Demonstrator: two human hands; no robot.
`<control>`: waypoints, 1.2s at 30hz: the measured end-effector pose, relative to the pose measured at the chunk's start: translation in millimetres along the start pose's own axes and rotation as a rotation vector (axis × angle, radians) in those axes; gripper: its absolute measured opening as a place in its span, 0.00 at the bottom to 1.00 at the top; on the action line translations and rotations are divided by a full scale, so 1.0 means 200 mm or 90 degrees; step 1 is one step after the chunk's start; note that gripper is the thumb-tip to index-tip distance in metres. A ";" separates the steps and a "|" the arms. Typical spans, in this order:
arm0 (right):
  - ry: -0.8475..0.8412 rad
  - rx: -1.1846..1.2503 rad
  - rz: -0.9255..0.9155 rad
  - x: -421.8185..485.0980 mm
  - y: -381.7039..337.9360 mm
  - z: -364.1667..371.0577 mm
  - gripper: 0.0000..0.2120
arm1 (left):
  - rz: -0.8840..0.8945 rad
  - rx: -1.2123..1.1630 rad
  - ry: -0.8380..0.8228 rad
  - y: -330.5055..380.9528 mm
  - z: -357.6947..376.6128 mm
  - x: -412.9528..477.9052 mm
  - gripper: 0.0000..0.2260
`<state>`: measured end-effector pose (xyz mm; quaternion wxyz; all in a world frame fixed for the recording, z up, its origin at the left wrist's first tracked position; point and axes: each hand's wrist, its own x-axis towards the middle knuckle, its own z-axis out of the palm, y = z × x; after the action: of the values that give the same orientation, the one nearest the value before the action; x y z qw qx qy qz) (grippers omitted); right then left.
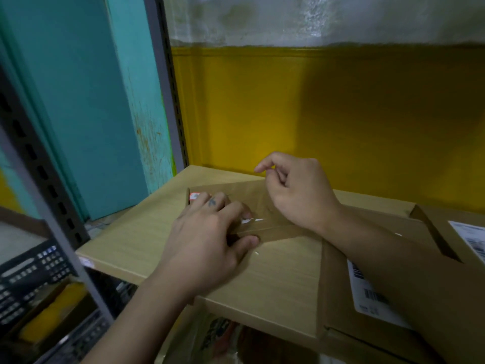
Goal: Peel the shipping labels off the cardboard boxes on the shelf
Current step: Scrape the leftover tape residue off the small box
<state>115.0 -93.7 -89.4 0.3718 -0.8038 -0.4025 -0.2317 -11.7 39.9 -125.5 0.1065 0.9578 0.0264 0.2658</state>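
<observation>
A peel is judged to be under way on the flat tan cardboard box (147, 232), which lies on the shelf beside the grey slotted metal upright (168, 101). The box is pressed down by the left hand (207, 232), its fingers laid out nearly straight next to small white label scraps (248, 220) stuck to the lid. The right hand (296, 190) is raised just above the box with its fingers narrowed to a pinch. What appears to be the corner of a translucent brownish film (244, 195) is held there, though the grip itself is blurred.

A steady pull toward the person, low along the lid, is called for next, with the box kept pinned so that it is not dragged off the shelf's front edge.

Room is bounded behind by the yellow painted wall (315, 114) and on the left by the upright, while open space is left above. A white barcoded shipping label (367, 292) is seen untouched on the brown cardboard box (338, 298) to the right, partly under the right forearm, so more of the task is judged to remain.
</observation>
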 end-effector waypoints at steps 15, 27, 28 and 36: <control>-0.171 -0.023 0.003 -0.01 0.01 0.03 0.11 | -0.064 -0.072 0.013 -0.02 0.01 0.01 0.21; -0.201 0.094 -0.044 -0.04 -0.08 -0.02 0.11 | -0.027 -0.039 -0.005 -0.02 0.00 0.01 0.17; -0.201 0.123 -0.066 -0.04 -0.09 -0.03 0.11 | -0.030 -0.040 -0.008 -0.02 0.00 0.02 0.16; -0.146 0.173 -0.131 -0.03 -0.12 -0.05 0.12 | -0.048 -0.026 -0.038 0.00 -0.01 0.04 0.17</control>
<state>90.4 -95.0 -77.5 0.4029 -0.7221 -0.5496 -0.1187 -6.7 40.5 -119.4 0.1365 0.9613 0.0537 0.2331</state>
